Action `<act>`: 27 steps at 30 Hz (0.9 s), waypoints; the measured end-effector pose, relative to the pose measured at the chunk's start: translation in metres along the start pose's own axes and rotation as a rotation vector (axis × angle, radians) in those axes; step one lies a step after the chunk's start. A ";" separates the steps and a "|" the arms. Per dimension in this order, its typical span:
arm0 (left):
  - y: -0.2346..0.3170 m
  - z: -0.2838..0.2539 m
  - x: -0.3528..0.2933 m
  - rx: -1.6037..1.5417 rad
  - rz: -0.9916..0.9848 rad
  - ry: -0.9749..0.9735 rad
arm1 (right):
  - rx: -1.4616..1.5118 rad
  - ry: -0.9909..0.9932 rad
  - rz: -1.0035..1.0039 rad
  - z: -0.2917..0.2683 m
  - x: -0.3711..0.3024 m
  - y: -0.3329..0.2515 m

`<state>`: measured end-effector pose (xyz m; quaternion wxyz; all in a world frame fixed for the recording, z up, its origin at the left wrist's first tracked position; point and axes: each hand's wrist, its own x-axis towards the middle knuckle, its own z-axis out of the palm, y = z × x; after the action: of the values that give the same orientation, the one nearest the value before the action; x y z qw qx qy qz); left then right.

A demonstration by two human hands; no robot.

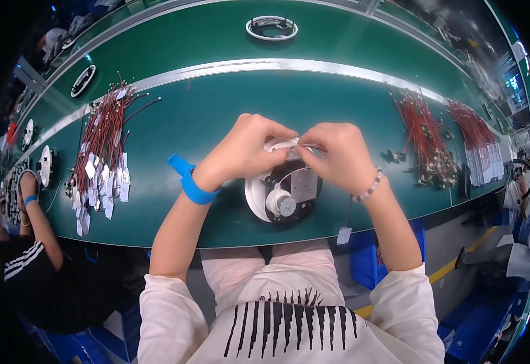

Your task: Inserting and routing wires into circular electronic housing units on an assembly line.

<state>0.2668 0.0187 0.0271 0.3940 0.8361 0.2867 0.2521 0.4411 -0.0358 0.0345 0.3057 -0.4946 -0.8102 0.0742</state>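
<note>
Motor unit (284,189), white-rimmed, round, is lying on the desk (216,109) before me: probably light, stiff, best held by its rim (251,197); thin wires (311,145) likely soft, fragile. My right hand (339,153) is pinching the wires; my left hand (248,147) is curling beside it, grip unclear; both are angling inward.

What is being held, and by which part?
The right hand pinches thin wires, exactly where along them is unclear. What the left hand holds is hidden.
</note>
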 end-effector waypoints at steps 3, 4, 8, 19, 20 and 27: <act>-0.001 0.003 -0.001 -0.023 -0.032 0.032 | 0.021 -0.021 0.017 -0.001 0.001 -0.001; -0.002 0.005 -0.002 -0.022 -0.034 0.033 | 0.023 -0.022 0.016 0.000 0.001 -0.001; -0.006 0.010 -0.002 -0.087 -0.083 0.117 | 0.077 -0.054 0.149 0.003 0.000 -0.001; -0.013 -0.003 -0.012 -0.402 -0.250 -0.109 | 0.052 -0.234 0.296 0.000 0.010 -0.009; -0.011 -0.003 -0.012 -0.372 -0.259 -0.110 | -0.027 -0.207 0.237 0.002 0.010 -0.010; -0.013 0.003 -0.011 -0.372 -0.286 -0.044 | -0.115 -0.367 0.162 -0.009 0.025 -0.013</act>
<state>0.2571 0.0167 0.0131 0.5791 0.7053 0.3420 0.2241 0.4281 -0.0233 0.0578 0.1171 -0.5529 -0.8129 0.1408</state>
